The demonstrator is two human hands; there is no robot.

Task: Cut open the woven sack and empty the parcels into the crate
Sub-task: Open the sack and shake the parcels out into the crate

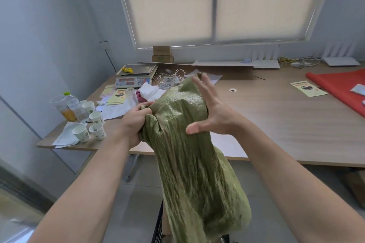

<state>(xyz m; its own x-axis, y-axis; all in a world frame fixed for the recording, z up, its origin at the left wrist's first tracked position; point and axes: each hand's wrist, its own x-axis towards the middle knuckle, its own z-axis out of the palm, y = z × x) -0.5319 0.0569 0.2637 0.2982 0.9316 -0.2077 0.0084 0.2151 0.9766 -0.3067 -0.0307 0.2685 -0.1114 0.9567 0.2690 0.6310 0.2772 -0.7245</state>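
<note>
Through the head camera we see the green woven sack (189, 163) held up in the air in front of the desk (276, 116). Its top end is level with the hands, and its loose lower end hangs down by what looks like the black latticed wall of the crate (158, 227) at the bottom edge of the view. The left hand (135, 124) has its fingers curled tight round a bunched corner of the cloth. The right hand (214, 113) lies against the sack's other side with its fingers spread wide and straight, gripping nothing. No parcels show; we cannot tell whether any are inside, nor can we see the cut opening. We judge this to be the emptying step, with the sack upended over the crate. To do it well we would hold the bunched corner high and firm, take the other corner with the right hand, and hang the mouth inside the crate's walls so nothing drops on the floor. A stroke down the cloth should free anything caught in a fold. On the desk behind stand paper cups (81, 133) and a weighing scale (130, 81), well apart from the sack.
</note>
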